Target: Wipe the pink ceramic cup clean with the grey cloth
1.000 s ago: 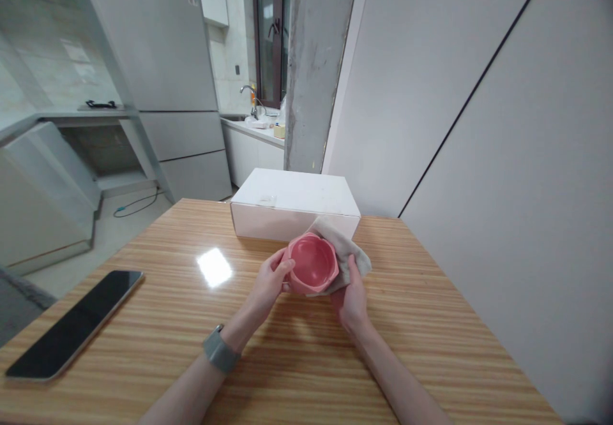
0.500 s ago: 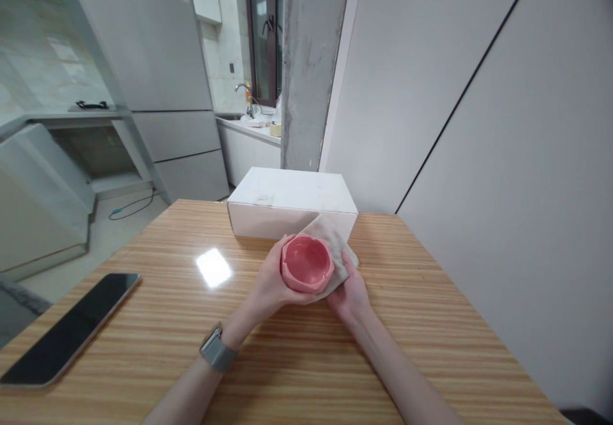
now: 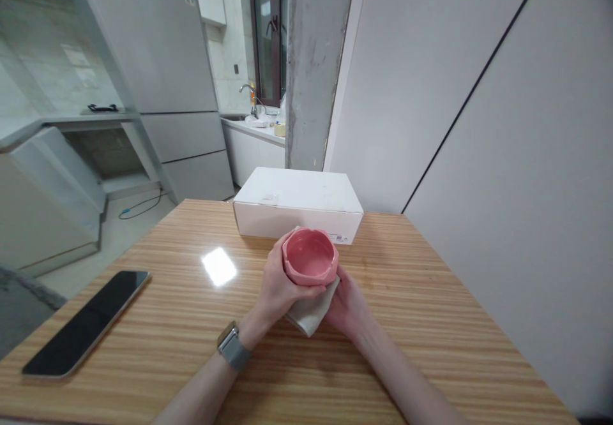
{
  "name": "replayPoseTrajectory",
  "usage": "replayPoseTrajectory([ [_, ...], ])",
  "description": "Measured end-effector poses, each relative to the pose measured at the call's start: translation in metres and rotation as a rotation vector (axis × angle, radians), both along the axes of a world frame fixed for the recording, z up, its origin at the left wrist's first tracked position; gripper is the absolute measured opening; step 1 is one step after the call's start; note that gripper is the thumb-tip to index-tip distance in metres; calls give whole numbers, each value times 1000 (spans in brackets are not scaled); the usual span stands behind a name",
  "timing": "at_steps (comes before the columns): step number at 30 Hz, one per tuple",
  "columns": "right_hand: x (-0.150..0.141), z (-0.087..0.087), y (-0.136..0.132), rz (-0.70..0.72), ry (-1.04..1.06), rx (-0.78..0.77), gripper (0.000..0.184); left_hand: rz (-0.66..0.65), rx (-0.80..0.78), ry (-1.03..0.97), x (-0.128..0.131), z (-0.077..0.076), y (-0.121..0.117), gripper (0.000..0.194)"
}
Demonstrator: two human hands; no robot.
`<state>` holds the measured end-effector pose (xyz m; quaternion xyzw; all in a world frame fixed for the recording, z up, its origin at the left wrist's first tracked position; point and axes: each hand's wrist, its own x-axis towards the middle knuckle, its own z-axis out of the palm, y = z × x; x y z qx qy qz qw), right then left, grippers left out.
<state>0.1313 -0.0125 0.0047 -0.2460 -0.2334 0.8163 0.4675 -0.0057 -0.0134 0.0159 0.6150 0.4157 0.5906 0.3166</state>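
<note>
A pink bowl (image 3: 311, 258) with a notched, angular rim is held above the table, its inside facing up toward me. My left hand (image 3: 278, 286) is closed around its left side, thumb across the front. Under the bowl, a light grey cloth (image 3: 310, 313) hangs down with one corner toward me. My right hand (image 3: 348, 302) presses the cloth against the bowl's underside from the right. Most of its fingers are hidden behind the bowl and cloth.
A white cardboard box (image 3: 297, 214) stands just beyond the bowl on the wood-grain table (image 3: 431, 348). A black smartphone (image 3: 86, 326) lies at the left. A white panelled wall (image 3: 502, 157) borders the right side.
My right hand has moved the cloth from the bowl's right side to beneath it, and the cloth now hangs toward me. The bowl has risen slightly; my left hand keeps its hold.
</note>
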Motion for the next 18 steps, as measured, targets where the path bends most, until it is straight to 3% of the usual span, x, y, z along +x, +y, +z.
replayPoseTrajectory([
  [5,6,1,5,-63,144,-140,39,25,36,95,0,-4,4,108],
  [13,21,14,11,-290,101,-165,38,-2,70,76,2,-7,2,106],
  [18,14,12,7,-194,157,-56,38,-75,78,55,8,-8,-6,104],
])
